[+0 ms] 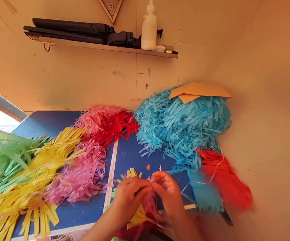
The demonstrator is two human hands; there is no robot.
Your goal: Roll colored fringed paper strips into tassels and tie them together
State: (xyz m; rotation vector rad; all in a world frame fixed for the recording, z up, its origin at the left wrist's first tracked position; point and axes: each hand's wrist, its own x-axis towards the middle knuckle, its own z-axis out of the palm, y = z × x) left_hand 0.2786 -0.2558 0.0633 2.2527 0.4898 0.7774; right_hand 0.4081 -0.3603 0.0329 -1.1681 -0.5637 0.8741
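Observation:
My left hand [128, 197] and my right hand [168, 192] meet low in the middle of the view, fingers pinched together on a small bundle of fringed paper strips [141, 214], yellow, pink and green. The bundle's yellow tips [131, 173] stick up above my left hand. Both hands hover over the blue table [132, 155]. A thin white string [210, 177] trails to the right of my right hand.
Piles of cut paper fringe cover the table: green [6, 157], yellow [36, 180], pink [82, 174], red [114, 125], light blue [185, 120], red-orange [225, 180]. Tan card pieces [197, 91] lie on the blue pile. A wall shelf [104, 47] carries black tools and a white bottle [149, 28].

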